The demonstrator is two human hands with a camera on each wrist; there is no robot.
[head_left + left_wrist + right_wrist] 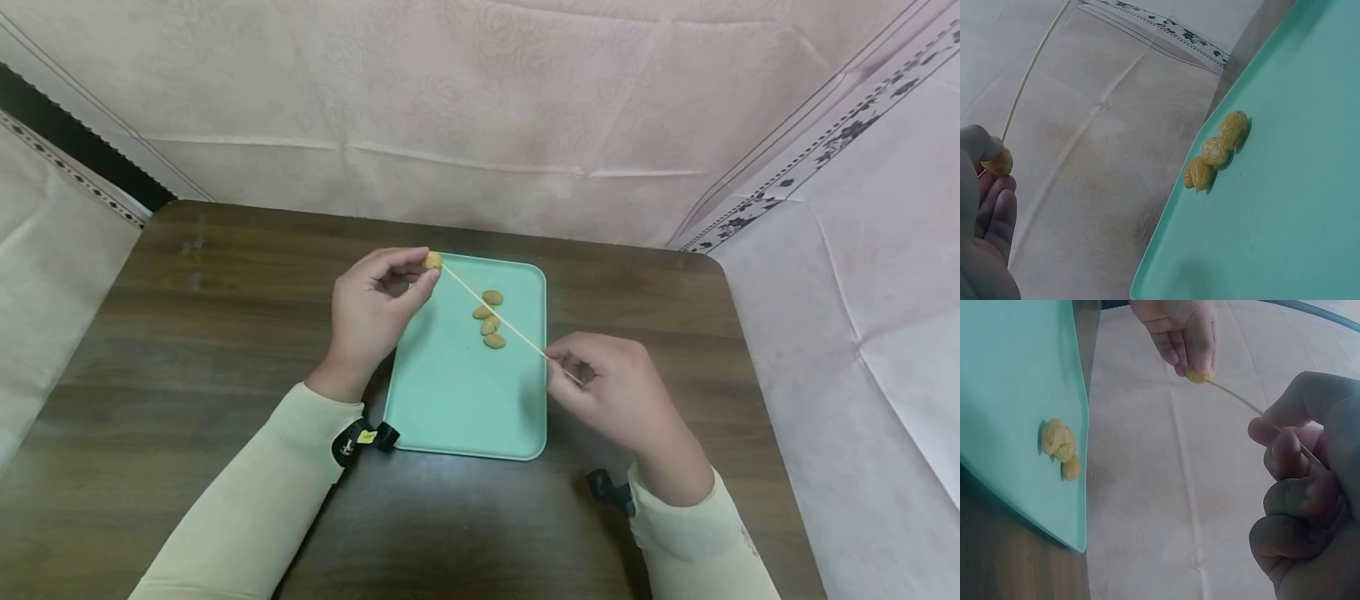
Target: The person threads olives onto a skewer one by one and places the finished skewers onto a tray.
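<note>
My left hand [375,312], raised over the tray's far left corner, pinches a small golden-brown puffed ball [432,260] between thumb and fingers. A thin wooden skewer [517,332] runs into this ball [999,162]; in the left wrist view a short bit seems to show beyond it. The skewer's other end is pinched by my right hand [607,379], beside the tray's right edge, with its remaining fingers curled. Several similar golden puffed balls [494,341] lie in a loose row on the mint-green tray [465,408], under the slanting skewer.
The tray lies on a dark brown wooden table [225,358]. Pale patterned cloth [450,108] hangs behind the table and along both sides. Black wrist straps [352,442] sit over the light sleeves.
</note>
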